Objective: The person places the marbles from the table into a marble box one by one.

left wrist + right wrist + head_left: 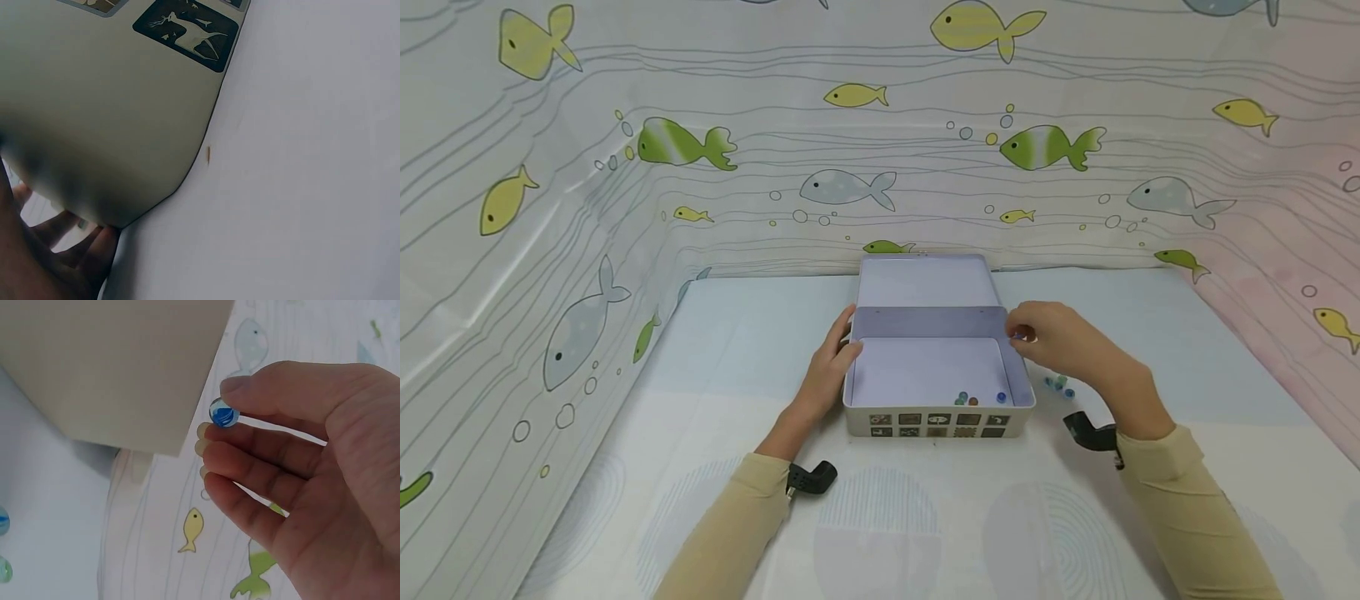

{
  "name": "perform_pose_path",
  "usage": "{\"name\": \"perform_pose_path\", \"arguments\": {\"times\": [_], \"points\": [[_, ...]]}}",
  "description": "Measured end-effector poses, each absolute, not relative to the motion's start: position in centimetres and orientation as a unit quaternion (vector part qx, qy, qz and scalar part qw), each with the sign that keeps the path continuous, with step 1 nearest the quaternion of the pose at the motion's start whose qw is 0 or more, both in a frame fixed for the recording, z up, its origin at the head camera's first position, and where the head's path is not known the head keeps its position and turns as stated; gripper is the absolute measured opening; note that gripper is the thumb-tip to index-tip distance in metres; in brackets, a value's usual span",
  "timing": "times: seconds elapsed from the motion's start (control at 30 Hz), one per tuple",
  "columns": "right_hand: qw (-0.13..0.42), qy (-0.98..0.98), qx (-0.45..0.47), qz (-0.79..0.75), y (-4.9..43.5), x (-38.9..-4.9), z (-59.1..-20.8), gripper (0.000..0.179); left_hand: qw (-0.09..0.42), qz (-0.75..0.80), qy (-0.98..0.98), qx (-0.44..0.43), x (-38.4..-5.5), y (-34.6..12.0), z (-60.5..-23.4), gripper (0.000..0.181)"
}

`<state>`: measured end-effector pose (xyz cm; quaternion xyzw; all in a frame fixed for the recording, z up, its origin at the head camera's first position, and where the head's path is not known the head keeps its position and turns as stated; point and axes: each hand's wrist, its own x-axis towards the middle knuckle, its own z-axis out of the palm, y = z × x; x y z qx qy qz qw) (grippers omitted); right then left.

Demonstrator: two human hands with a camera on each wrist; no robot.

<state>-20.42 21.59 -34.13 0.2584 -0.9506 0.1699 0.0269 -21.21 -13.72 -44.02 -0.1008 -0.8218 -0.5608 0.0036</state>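
Right hand (1054, 337) with pinched blue marble (224, 413), left hand (827, 372) around edge of picture-labelled box (917, 367)

In the head view, the right hand (1060, 340) hides most of its blue-swirled marble (224, 413), and the square pictures (939, 419) on the hinged box (925, 323) are mostly too small to make out. The left-wrist view crops the box and the left hand (44, 275), with a dark blur along the box's edge; the right-wrist view's left edge slices through two loose marbles (5, 570).
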Motion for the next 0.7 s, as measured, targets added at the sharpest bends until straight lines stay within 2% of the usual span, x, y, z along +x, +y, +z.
{"name": "perform_pose_path", "arguments": {"times": [0.7], "points": [[0.009,-0.933,0.33,0.142,17.1,-19.8,-37.0,0.005,0.007,-0.565,-0.819,-0.103,-21.0,-13.8,-43.9,0.061]]}}
